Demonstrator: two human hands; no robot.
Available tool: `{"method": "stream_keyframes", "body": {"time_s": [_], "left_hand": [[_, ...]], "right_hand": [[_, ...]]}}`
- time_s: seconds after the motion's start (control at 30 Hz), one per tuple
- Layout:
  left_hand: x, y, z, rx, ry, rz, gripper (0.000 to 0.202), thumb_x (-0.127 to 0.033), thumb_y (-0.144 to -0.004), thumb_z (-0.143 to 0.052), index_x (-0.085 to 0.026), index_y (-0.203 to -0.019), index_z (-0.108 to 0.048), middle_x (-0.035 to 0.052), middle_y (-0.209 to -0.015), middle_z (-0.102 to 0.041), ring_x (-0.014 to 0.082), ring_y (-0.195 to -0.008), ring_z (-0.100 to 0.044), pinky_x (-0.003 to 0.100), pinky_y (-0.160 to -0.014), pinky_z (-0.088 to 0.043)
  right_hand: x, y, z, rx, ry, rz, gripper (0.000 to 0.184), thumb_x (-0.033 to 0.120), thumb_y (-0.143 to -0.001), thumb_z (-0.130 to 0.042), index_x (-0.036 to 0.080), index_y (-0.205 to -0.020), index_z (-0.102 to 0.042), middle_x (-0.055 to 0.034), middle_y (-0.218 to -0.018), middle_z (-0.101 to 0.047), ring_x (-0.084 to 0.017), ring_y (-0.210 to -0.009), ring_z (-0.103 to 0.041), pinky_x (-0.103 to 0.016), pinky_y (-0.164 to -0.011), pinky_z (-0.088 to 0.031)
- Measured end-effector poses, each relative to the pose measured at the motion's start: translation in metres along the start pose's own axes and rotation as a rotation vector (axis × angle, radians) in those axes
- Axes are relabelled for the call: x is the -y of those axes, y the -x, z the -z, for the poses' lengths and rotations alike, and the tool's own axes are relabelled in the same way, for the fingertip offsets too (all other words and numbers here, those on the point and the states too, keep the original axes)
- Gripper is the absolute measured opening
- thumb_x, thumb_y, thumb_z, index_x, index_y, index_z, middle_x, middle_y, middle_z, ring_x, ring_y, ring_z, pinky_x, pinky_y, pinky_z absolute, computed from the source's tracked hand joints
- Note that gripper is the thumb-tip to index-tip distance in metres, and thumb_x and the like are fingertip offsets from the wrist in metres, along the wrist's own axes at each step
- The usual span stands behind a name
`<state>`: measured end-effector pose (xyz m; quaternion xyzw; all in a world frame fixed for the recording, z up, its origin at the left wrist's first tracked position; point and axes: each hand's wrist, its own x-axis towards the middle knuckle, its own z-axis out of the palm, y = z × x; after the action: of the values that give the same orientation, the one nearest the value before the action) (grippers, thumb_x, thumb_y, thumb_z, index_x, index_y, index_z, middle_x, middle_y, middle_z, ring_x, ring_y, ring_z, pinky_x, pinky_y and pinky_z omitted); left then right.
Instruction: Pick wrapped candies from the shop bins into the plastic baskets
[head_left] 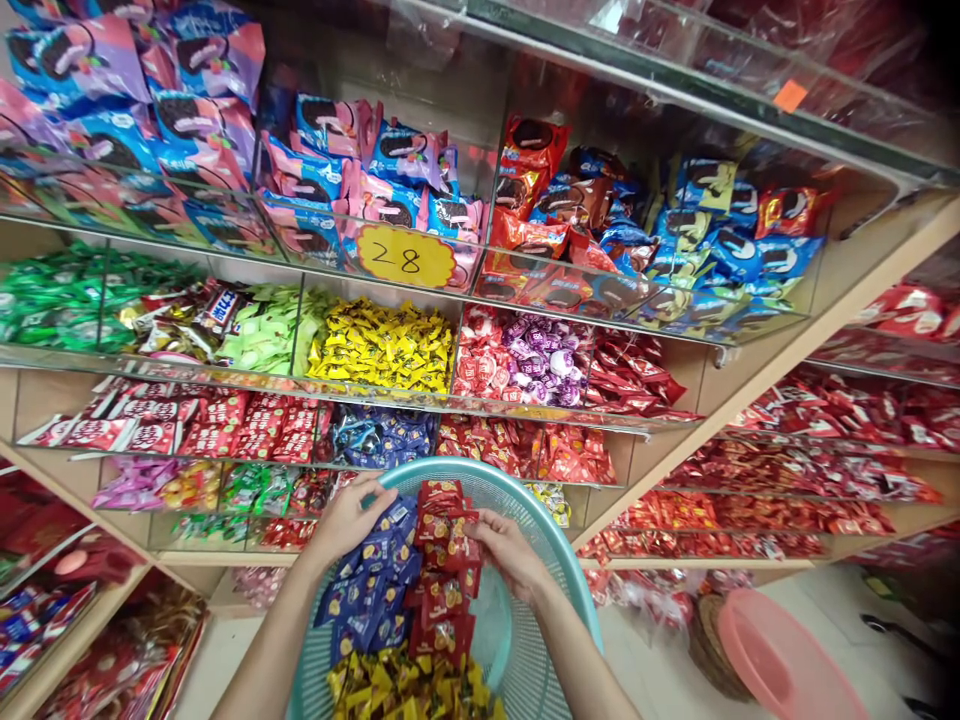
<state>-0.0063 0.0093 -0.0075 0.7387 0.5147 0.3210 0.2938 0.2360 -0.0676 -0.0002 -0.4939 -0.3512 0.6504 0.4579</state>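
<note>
Before shelves of wrapped sweets (390,345), a teal basket (525,500) holds blue packets (375,580) at its left, the left hand (349,515) curled over its far rim and the right hand (510,550) pinching red packets (442,560) at its middle, which might slip and scatter should that pinch loosen.

Bright, even light surrounds the yellow price tag (405,257), with only soft shadows behind the packets (390,160) above it. Left of the tag, you see glare washing the clear bin fronts (150,215). Far right of it the shelves (862,420) bend, smear and darken toward the top corner. Below it, your right hand (510,550) and the red packets (446,560) it pinches look sharp.
</note>
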Motion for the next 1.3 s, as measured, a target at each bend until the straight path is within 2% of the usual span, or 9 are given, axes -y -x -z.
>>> {"method": "stream_keyframes", "body": {"time_s": [0.13,0.23,0.4,0.67,0.8,0.93,1.03,1.17,1.3], "left_hand": [[-0.002,0.0,-0.001,0.004,-0.02,0.025,0.036,-0.052,-0.077,-0.048,-0.022,-0.063,-0.061,0.0021,-0.112,-0.059,0.021,-0.108,-0.053,0.031,-0.094,-0.038],[-0.004,0.001,-0.002,0.003,-0.018,0.015,0.036,-0.052,-0.077,-0.047,-0.022,-0.064,-0.061,0.0021,-0.11,-0.059,0.0211,-0.109,-0.052,0.031,-0.096,-0.036],[-0.003,0.002,-0.003,0.005,-0.007,0.002,0.036,-0.053,-0.077,-0.048,-0.022,-0.065,-0.061,0.0019,-0.108,-0.059,0.0204,-0.103,-0.055,0.03,-0.095,-0.037],[-0.004,0.005,-0.005,-0.013,-0.021,-0.01,0.039,-0.056,-0.076,-0.046,-0.022,-0.066,-0.061,0.0017,-0.107,-0.06,0.0202,-0.098,-0.057,0.031,-0.093,-0.038],[-0.005,0.005,-0.004,0.012,-0.037,0.016,0.037,-0.055,-0.077,-0.046,-0.022,-0.066,-0.06,0.0006,-0.108,-0.06,0.0208,-0.102,-0.056,0.031,-0.094,-0.037],[-0.006,0.004,-0.004,0.019,-0.032,0.025,0.037,-0.055,-0.077,-0.046,-0.022,-0.065,-0.059,0.0009,-0.109,-0.06,0.0209,-0.103,-0.055,0.031,-0.095,-0.036],[-0.006,0.003,-0.003,0.017,-0.029,0.027,0.038,-0.055,-0.077,-0.046,-0.022,-0.065,-0.059,0.0012,-0.109,-0.059,0.0213,-0.103,-0.055,0.032,-0.096,-0.036],[-0.004,0.003,-0.004,0.024,-0.027,0.016,0.039,-0.056,-0.077,-0.046,-0.022,-0.065,-0.06,0.0022,-0.109,-0.06,0.0217,-0.103,-0.055,0.033,-0.096,-0.036],[-0.001,0.002,-0.005,0.022,-0.025,0.016,0.038,-0.055,-0.077,-0.047,-0.022,-0.064,-0.06,0.0022,-0.109,-0.059,0.0209,-0.101,-0.056,0.032,-0.094,-0.037]], "right_hand": [[-0.005,0.011,-0.007,0.036,-0.084,-0.119,0.032,0.029,-0.059,-0.074,0.018,-0.081,-0.054,0.001,-0.07,-0.064,-0.012,-0.057,-0.061,-0.025,-0.06,-0.047],[-0.015,0.022,-0.009,0.04,-0.077,-0.143,0.039,0.028,-0.057,-0.075,0.018,-0.088,-0.054,0.0008,-0.073,-0.065,-0.013,-0.06,-0.063,-0.027,-0.063,-0.049],[-0.033,0.031,0.0,-0.065,0.052,-0.116,0.03,0.034,-0.058,-0.075,0.015,-0.073,-0.058,-0.0009,-0.069,-0.065,-0.012,-0.06,-0.06,-0.021,-0.053,-0.044],[-0.038,0.028,0.001,-0.095,0.04,-0.123,0.034,0.036,-0.051,-0.079,0.016,-0.065,-0.056,0.0026,-0.062,-0.061,-0.011,-0.057,-0.056,-0.025,-0.058,-0.046],[-0.041,0.022,-0.003,-0.118,0.17,-0.118,0.035,0.039,-0.053,-0.077,0.017,-0.062,-0.051,0.005,-0.052,-0.054,-0.008,-0.048,-0.048,-0.02,-0.046,-0.034],[-0.048,0.013,-0.002,-0.13,0.245,-0.042,0.039,0.043,-0.054,-0.075,0.019,-0.057,-0.044,0.0071,-0.047,-0.047,-0.006,-0.043,-0.038,-0.021,-0.042,-0.022],[-0.052,0.008,-0.001,-0.153,0.315,0.047,0.042,0.046,-0.054,-0.074,0.019,-0.055,-0.041,0.0074,-0.045,-0.045,-0.006,-0.042,-0.035,-0.022,-0.044,-0.022],[-0.054,0.005,0.001,-0.146,0.441,0.092,0.04,0.049,-0.059,-0.069,0.02,-0.058,-0.042,0.0051,-0.046,-0.049,-0.009,-0.044,-0.038,-0.023,-0.045,-0.025],[-0.053,0.004,0.0,-0.185,0.742,0.171,0.037,0.046,-0.063,-0.067,0.02,-0.053,-0.042,0.0053,-0.047,-0.045,-0.008,-0.046,-0.035,-0.024,-0.046,-0.023]]}}
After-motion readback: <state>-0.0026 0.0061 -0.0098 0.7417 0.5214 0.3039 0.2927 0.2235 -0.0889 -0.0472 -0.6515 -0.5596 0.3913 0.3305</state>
